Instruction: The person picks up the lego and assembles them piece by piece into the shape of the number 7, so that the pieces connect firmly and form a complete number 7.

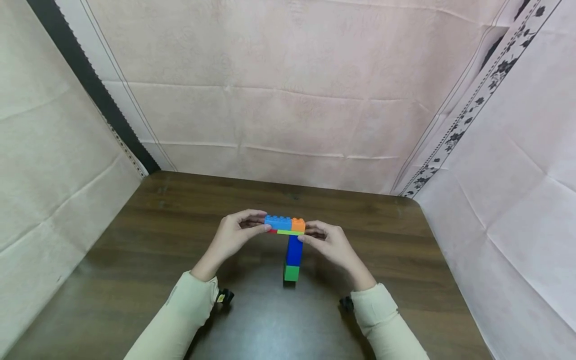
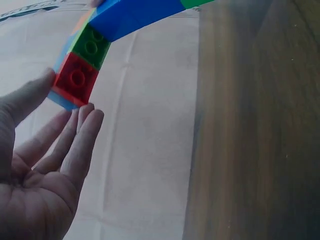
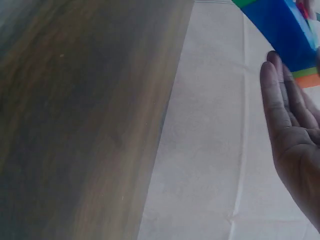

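Note:
A structure of toy building bricks stands upright between both hands in the head view. Its post has a green brick [image 1: 291,273] at the bottom and dark blue [image 1: 294,251] above. Across the top run a light blue brick [image 1: 278,223] and an orange brick [image 1: 298,225], over a lime green piece [image 1: 288,232] and a red one [image 2: 76,79]. My left hand [image 1: 231,237] pinches the overhanging left end, thumb in front and fingers behind. My right hand [image 1: 332,243] holds the right end by the orange brick, its thumb at the top of the post.
The structure is over a dark brown wooden table [image 1: 382,240]. Pale cloth hangs behind the table [image 1: 288,125] and along both sides. A small black device [image 1: 225,296] sits at the left cuff, and another [image 1: 346,303] at the right cuff.

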The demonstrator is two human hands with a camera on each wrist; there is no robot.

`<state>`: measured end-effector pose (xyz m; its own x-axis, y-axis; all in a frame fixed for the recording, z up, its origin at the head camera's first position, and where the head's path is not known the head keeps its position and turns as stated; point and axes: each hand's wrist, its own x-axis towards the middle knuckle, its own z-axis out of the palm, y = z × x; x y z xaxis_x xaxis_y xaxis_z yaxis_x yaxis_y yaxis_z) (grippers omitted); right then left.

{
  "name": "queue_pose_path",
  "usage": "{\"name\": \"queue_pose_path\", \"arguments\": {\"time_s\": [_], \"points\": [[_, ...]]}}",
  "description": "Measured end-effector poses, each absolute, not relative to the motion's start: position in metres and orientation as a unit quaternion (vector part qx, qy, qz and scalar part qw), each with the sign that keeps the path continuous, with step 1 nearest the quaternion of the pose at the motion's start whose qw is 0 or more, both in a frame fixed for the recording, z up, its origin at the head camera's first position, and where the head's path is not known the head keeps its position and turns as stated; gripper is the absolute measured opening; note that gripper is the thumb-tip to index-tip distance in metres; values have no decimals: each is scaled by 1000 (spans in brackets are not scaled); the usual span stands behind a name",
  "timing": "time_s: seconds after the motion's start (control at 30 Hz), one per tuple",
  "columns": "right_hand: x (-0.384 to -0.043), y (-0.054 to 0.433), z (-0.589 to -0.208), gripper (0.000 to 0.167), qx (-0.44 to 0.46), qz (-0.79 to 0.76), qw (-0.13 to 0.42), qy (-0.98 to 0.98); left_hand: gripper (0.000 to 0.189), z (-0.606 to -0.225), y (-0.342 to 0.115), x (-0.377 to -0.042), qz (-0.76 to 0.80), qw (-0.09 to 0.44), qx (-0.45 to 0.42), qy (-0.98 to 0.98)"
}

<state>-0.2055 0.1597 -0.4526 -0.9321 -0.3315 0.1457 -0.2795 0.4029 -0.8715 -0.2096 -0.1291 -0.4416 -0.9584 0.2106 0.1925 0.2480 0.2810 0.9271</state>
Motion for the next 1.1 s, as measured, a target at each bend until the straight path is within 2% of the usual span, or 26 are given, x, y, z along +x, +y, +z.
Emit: {"name": "queue_pose_path", "arguments": {"time_s": [0.17, 0.4, 0.6, 0.83, 1.1], "points": [[-214, 159, -456, 38, -146, -530, 72, 833, 39, -447, -126, -219, -586, -4, -99, -804], [-223, 156, -459, 41, -106, -535, 112, 831, 42, -460, -125, -233, -631, -67, -53, -771], [-231, 150, -469, 35, -94, -539, 151, 823, 41, -474, -124, -244, -627, -116, -6, -770], [-239, 144, -484, 32, -68, -537, 183, 820, 31, -490, -123, -254, -620, -129, 17, -774], [-243, 140, -489, 31, -67, -511, 178, 838, 24, -502, -121, -258, -597, -134, 28, -790]]}}
